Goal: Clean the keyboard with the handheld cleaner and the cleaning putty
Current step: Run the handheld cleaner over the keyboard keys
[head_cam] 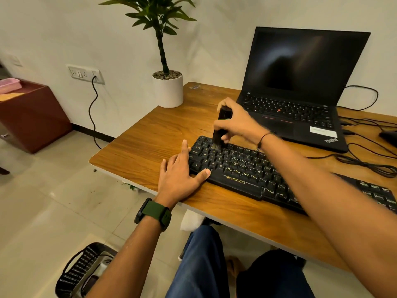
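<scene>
A black keyboard (236, 168) lies diagonally on the wooden desk (150, 136). My right hand (238, 121) grips a dark handheld cleaner (223, 117) upright, with its brush tip touching the keys near the keyboard's upper left corner. My left hand (180, 175) rests flat with straight fingers on the desk at the keyboard's left end, its thumb lying on the front edge. My right forearm crosses over the keyboard's right half and hides it. No putty shows in this view.
An open black laptop (300, 93) stands behind the keyboard, with cables (369, 151) trailing at its right. A potted plant (168, 89) sits at the desk's far left corner. A black basket (83, 269) stands on the floor at lower left.
</scene>
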